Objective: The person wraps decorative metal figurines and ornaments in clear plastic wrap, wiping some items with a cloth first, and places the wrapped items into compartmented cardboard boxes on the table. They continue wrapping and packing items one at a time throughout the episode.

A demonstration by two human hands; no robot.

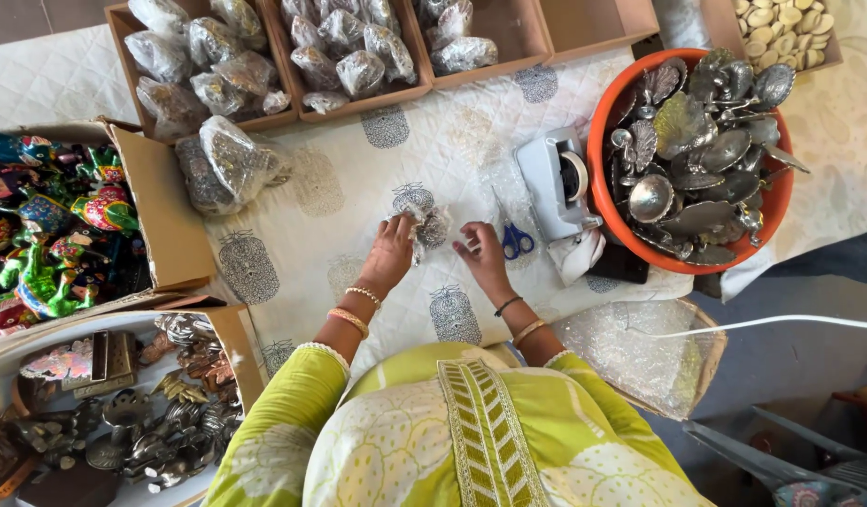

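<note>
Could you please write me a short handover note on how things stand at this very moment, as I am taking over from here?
Left hand: fingers pressed on a small bubble-wrapped metal piece on the printed cloth.
Right hand: open beside that piece, holding nothing; the blue-handled scissors and tape dispenser lie just right of it.
Done: wrapped bundles fill the cardboard trays at the top; two more sit loose on the cloth.
Left: the orange tub is heaped with unwrapped metal dishes. A bubble wrap sheet hangs at the near right edge.
</note>
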